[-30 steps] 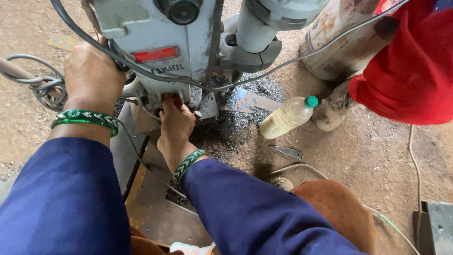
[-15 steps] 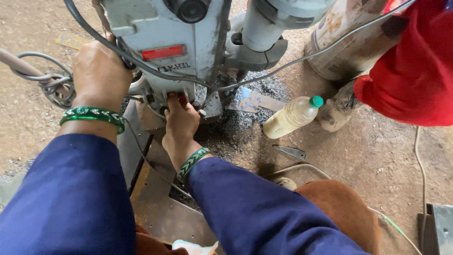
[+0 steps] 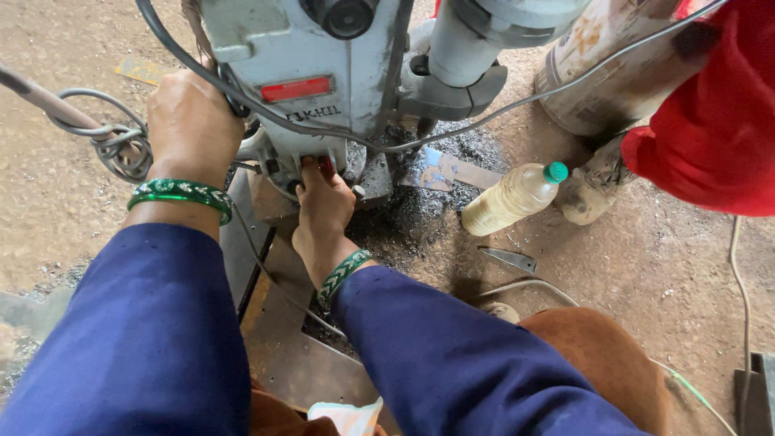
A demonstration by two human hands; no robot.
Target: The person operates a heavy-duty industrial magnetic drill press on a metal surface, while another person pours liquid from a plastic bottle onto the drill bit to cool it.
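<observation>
Hands apart: the left hand (image 3: pixel 190 121) grips the side of the drill (image 3: pixel 311 77), the right hand (image 3: pixel 323 210) presses fingers against its base. Bottle (image 3: pixel 513 198) lies nearby.

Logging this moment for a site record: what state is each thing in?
Left hand: gripping the drill machine's side.
Right hand: fingers on the red switch.
Drill machine: upright on the steel plate.
Bottle: capped, lying tilted.
Cable: coiled on ground.
</observation>
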